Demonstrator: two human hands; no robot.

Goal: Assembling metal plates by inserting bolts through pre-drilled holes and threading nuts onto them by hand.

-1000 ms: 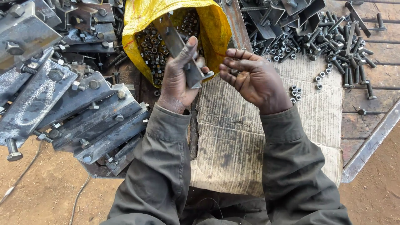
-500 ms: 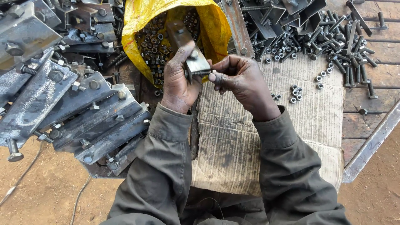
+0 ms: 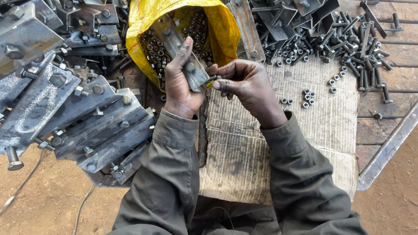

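steel bracket (image 3: 183,52), a grey angled plate, is gripped in the left hand (image 3: 180,85), fingers wrapped round it and thumb along its face, held above the open yellow sack (image 3: 143,26) of nuts near the far edge of the wooden platform (image 3: 392,82). the right hand (image 3: 246,82) pinches a small nut (image 3: 212,79) between thumb and fingertips at the plate's near end, where a bolt tip appears to protrude; the thread itself is too small to see. good practice, as judged: keep the plate steady, seat the nut square on the thread, and turn with the fingertips only, so it does not cross-thread or drop onto the cardboard sheet (image 3: 244,148). compared with the frame one second earlier, the right hand is no longer open palm-up with loose nuts but closed against the plate, and the bracket sits more upright.
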